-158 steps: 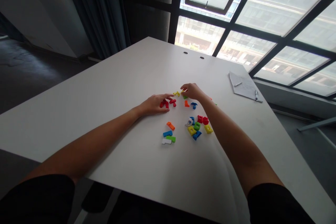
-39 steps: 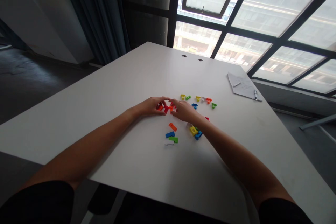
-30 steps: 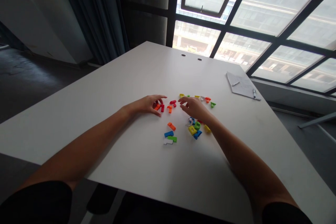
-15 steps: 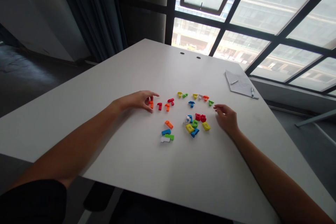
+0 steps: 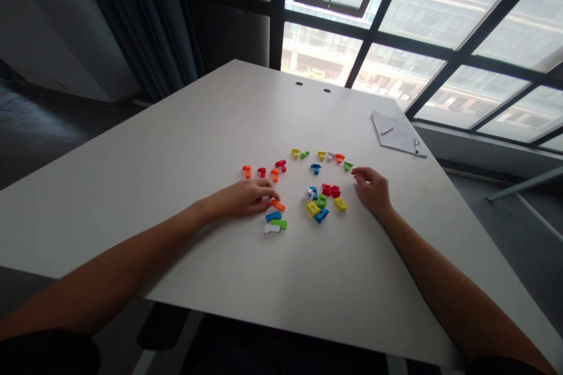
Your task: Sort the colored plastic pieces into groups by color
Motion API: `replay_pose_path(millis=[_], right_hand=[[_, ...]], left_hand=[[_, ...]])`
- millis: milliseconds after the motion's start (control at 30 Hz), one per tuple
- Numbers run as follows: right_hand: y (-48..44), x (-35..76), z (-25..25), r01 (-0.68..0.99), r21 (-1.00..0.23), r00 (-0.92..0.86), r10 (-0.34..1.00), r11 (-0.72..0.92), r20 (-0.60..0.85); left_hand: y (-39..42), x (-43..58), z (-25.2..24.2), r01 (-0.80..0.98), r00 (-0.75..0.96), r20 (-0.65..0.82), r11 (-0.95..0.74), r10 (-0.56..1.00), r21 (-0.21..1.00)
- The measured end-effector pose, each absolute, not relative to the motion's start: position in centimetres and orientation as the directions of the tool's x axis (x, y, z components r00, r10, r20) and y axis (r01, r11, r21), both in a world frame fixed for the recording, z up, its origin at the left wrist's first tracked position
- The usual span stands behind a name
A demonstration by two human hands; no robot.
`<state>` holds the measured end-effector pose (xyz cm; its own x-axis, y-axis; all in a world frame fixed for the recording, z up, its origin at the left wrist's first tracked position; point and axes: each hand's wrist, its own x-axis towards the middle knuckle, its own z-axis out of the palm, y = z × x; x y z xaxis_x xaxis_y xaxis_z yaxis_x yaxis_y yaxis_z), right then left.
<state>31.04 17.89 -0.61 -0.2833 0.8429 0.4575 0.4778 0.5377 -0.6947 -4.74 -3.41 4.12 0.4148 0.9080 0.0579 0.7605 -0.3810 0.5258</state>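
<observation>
My left hand (image 5: 253,195) is low over the table, fingers apart and bent, the tips at the upper left end of an orange toy block (image 5: 278,205). Whether they touch it is hard to tell. Just below lie a blue block (image 5: 273,217), a green block (image 5: 279,224) and a white block (image 5: 272,228). Beyond the hand sit another orange block (image 5: 247,171), a red block (image 5: 261,173) and more like them. My right hand (image 5: 372,186) rests on the table, fingers loosely curled and slightly apart, holding nothing visible; its fingertips are beside a small green block (image 5: 348,166).
Between my hands is a cluster of several blocks, among them a yellow one (image 5: 340,204) and a red one (image 5: 335,191). A blue block (image 5: 315,169) sits beyond them. Paper (image 5: 398,133) with pens lies at the far right of the white table (image 5: 197,129), near the windows.
My left hand has left the upright orange block at the far left and moved right and nearer, to the lying orange block. My right hand keeps its place; the view has shifted slightly.
</observation>
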Motion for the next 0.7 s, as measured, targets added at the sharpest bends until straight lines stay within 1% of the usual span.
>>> replay_pose_path(millis=[100, 167, 233, 300, 367, 467, 533, 700], right_hand=[[17.8, 31.1, -0.6, 0.490, -0.680, -0.293, 0.838, 0.545, 0.461], [17.7, 31.1, -0.5, 0.496, -0.671, -0.303, 0.834, 0.551, 0.460], [17.6, 31.0, -0.5, 0.502, -0.663, -0.313, 0.831, 0.556, 0.460], [17.6, 31.0, -0.4, 0.508, -0.655, -0.320, 0.828, 0.560, 0.460], [17.5, 31.0, -0.4, 0.513, -0.646, -0.329, 0.824, 0.566, 0.461], [17.4, 30.9, -0.4, 0.520, -0.631, -0.341, 0.817, 0.576, 0.465], [17.4, 30.9, -0.4, 0.522, -0.624, -0.344, 0.813, 0.582, 0.470], [17.5, 30.8, -0.6, 0.518, -0.615, -0.355, 0.803, 0.595, 0.478]], left_hand=[[-3.2, -5.6, 4.1, 0.756, 0.435, -0.002, -0.364, 0.900, 0.544], [-3.2, -6.2, 4.8, 0.753, 0.452, -0.059, -0.346, 0.890, 0.560], [-3.5, -6.4, 5.7, 0.760, 0.450, -0.087, -0.330, 0.889, 0.560], [-3.8, -6.1, 6.3, 0.771, 0.419, -0.056, -0.322, 0.906, 0.550], [-4.2, -5.3, 6.4, 0.761, 0.423, 0.008, -0.360, 0.906, 0.540], [-4.4, -3.9, 5.8, 0.705, 0.520, 0.063, -0.470, 0.852, 0.532], [-4.2, -3.3, 5.2, 0.676, 0.556, 0.083, -0.508, 0.827, 0.534], [-3.5, -3.6, 4.1, 0.667, 0.534, 0.128, -0.510, 0.835, 0.543]])
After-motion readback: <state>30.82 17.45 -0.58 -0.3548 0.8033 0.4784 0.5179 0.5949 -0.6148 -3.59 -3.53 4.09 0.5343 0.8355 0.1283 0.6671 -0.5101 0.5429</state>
